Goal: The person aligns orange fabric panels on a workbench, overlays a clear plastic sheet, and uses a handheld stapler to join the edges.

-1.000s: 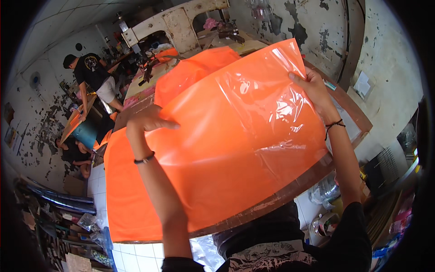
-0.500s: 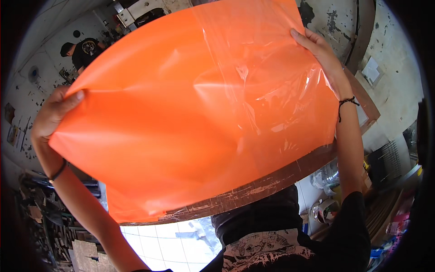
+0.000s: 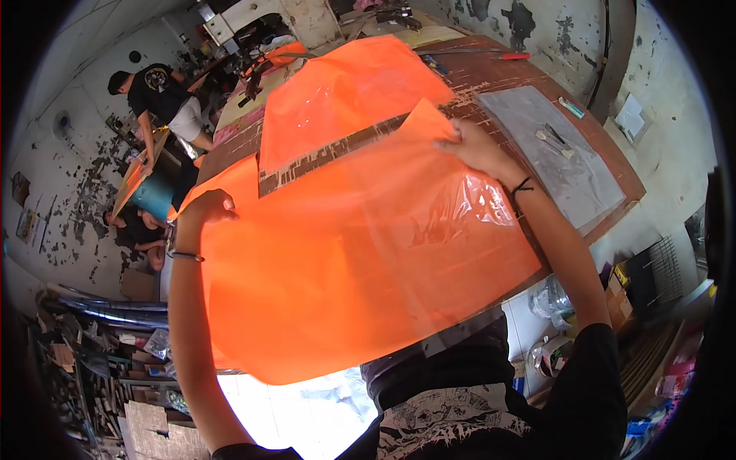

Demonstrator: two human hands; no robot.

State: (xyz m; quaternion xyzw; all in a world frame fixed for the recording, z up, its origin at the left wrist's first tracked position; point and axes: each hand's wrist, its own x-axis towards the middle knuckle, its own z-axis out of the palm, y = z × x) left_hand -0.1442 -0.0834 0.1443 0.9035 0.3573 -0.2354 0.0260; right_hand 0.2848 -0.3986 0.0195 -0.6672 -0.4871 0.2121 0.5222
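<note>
The orange sheet (image 3: 291,261) looks like smooth, pliable plastic, softly satiny across its left part; toward the right, a clear film (image 3: 464,211) over it is glossy and creased, throwing hard white glints. The second orange sheet (image 3: 345,92) shows small shiny spots. Beneath, the brown tabletop (image 3: 487,69) is scuffed and rough — its surface scratched pale. The grey sheet (image 3: 548,142) appears duller, and the wall (image 3: 566,34) is flaking paint.

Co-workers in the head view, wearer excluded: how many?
2. One person stands at upper left, in a dark cap and black top; another person is low down below them, near the left wall. More could be hidden.
</note>
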